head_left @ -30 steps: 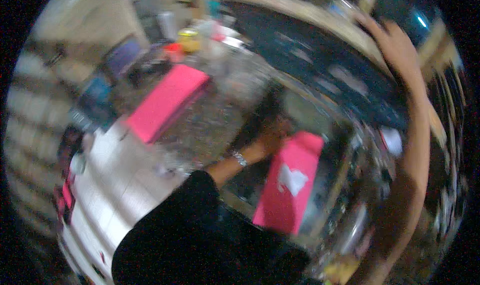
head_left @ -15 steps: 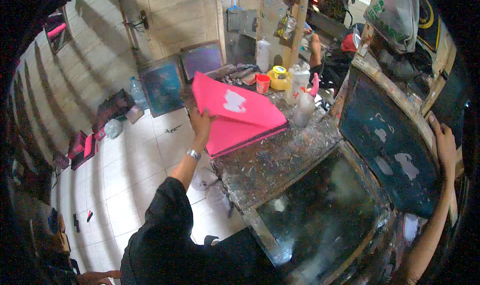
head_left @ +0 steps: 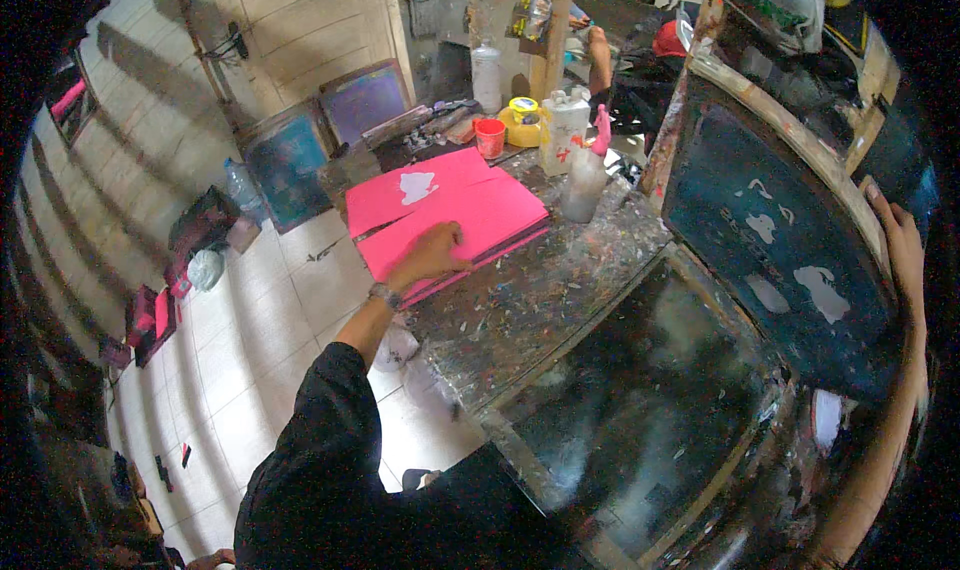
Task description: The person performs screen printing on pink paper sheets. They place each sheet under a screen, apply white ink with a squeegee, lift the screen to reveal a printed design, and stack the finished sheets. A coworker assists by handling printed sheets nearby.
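A paint-spattered table (head_left: 545, 305) bears pink sheets (head_left: 455, 220), bottles (head_left: 582, 185) and a red cup (head_left: 490, 137).

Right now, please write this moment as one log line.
left hand: flat on pink sheet stack | right hand: holds raised printing screen frame | bench: paint-stained

- a tall white plastic bottle (head_left: 565, 130) with red marks is seen at the far end of the messy table, just beside a clear bottle with a pink top (head_left: 584, 182).
- a round yellow tub (head_left: 523, 122) is placed behind a small red cup (head_left: 490, 137).
- a clear jug (head_left: 486, 78) is set further back.
- a printing screen in a wooden frame (head_left: 790, 240) is held tilted up on the right, dark with pale patches.
- two framed screens, one blue-green (head_left: 288, 168) and one purple (head_left: 364, 100), are leaned on the wall.
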Demonstrator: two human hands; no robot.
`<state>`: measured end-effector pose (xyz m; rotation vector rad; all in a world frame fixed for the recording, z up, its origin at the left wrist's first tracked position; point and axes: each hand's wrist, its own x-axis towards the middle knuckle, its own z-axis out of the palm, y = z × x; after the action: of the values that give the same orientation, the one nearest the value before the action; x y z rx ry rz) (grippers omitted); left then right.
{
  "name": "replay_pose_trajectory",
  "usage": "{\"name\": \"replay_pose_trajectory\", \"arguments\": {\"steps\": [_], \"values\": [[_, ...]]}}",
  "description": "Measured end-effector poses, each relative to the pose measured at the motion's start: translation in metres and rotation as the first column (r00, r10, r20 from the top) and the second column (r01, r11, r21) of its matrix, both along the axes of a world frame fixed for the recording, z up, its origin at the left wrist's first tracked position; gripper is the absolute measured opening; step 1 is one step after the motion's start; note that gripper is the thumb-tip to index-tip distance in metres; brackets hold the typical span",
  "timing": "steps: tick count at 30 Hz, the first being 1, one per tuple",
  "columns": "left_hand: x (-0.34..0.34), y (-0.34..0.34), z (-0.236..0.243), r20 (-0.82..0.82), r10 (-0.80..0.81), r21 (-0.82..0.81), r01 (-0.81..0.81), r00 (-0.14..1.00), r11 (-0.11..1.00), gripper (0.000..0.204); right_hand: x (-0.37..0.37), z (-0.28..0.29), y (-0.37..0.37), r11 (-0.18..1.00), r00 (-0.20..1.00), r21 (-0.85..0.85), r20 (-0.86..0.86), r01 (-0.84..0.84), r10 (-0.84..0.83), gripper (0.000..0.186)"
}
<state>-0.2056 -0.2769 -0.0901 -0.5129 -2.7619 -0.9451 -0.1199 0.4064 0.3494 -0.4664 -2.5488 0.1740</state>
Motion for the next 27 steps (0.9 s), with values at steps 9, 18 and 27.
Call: {"name": "replay_pose_trajectory", "arguments": {"steps": [9, 18, 27], "values": [[0.015, -0.037, 0.017, 0.099, -0.062, -0.005, 0.063, 0.993, 0.998, 0.022, -0.019, -0.012, -0.007, 0.995, 0.996, 0.073, 0.050, -0.072, 0.068, 0.065], [0.191, 0.193, 0.023, 0.137, -0.393, -0.256, 0.416, 0.909, 0.873, 0.028, 0.046, -0.011, -0.124, 0.997, 0.997, 0.080, -0.078, 0.021, -0.015, 0.090], [0.242, 0.313, 0.004, 0.076, -0.551, 0.262, 0.517, 0.831, 0.815, 0.031, 0.057, -0.017, -0.105, 0.926, 0.942, 0.173, 0.047, -0.335, 0.332, 0.089]]}}
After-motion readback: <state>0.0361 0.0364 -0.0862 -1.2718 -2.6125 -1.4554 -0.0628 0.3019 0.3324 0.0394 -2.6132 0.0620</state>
